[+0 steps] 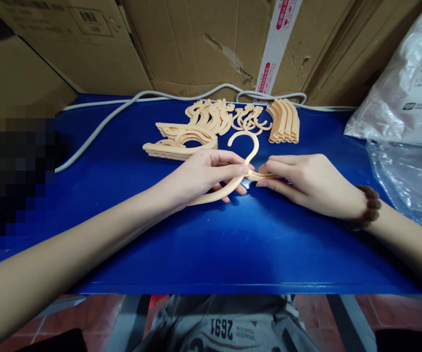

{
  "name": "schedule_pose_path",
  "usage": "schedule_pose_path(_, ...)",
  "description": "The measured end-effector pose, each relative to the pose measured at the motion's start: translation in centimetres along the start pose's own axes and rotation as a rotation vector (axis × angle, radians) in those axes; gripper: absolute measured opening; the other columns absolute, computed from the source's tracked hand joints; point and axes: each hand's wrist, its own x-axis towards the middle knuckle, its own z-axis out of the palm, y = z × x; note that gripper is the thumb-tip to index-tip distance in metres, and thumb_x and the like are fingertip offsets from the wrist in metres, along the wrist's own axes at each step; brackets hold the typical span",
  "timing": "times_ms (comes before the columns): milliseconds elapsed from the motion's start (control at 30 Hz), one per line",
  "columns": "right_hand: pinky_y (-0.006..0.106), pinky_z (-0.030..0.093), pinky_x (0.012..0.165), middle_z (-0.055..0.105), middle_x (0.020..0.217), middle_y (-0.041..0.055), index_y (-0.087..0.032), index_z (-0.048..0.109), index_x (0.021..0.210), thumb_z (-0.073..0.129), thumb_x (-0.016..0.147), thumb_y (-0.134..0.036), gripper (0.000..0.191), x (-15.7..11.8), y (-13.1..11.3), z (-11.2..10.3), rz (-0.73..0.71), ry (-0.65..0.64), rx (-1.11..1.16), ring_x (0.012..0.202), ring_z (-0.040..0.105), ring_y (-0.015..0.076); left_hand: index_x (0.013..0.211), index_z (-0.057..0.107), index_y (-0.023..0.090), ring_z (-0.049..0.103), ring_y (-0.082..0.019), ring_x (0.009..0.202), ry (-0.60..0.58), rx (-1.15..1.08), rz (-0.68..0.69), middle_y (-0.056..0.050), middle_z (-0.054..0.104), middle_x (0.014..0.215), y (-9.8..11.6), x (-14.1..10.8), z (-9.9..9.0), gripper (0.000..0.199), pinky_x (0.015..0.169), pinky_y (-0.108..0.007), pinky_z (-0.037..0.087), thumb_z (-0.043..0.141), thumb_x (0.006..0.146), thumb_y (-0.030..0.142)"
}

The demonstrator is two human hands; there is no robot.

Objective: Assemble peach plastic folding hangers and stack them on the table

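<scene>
A cream plastic hanger (216, 195) with a curved hook is held between both hands above the blue table. My left hand (211, 171) pinches it at the joint just below the hook, and one arm of the hanger runs down under that palm. My right hand (299, 178) grips a thin cream piece on the right side, which meets the hanger at the joint. Fingers hide part of this meeting point. Behind my left hand lies a stack of folded hangers (185, 139). Loose hooks (249, 117) and curved hanger arms (284, 122) lie farther back.
More curved cream pieces (209, 115) lie at the back of the blue table (211, 244). A white cable (100, 137) runs along the rear, before cardboard boxes (196, 44). Clear plastic bags (405, 98) are at the right. A printed grey sack (221, 325) is below the front edge.
</scene>
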Motion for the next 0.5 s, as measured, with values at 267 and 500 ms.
schedule_pose_path(267, 0.027, 0.037, 0.065, 0.073, 0.093, 0.0059, -0.018, 0.068, 0.099, 0.041, 0.106, -0.045, 0.039, 0.11, 0.07, -0.28, 0.020, -0.040, 0.169, 0.075, 0.065, 0.0163, 0.090, 0.073, 0.015, 0.076, -0.016, 0.075, -0.002, 0.017, 0.043, -0.003, 0.076, 0.084, 0.39, -0.27, 0.01, 0.009, 0.050, -0.015, 0.057, 0.070, 0.091, 0.024)
schedule_pose_path(500, 0.027, 0.037, 0.065, 0.073, 0.091, 0.0049, -0.019, 0.068, 0.097, 0.043, 0.105, -0.047, 0.038, 0.12, 0.20, -0.43, 0.030, -0.072, 0.216, 0.073, 0.063, 0.0158, 0.090, 0.072, 0.015, 0.076, -0.017, 0.076, 0.003, 0.070, 0.052, -0.005, 0.077, 0.087, 0.24, -0.29, 0.09, 0.011, 0.051, -0.017, 0.057, 0.069, 0.091, 0.026)
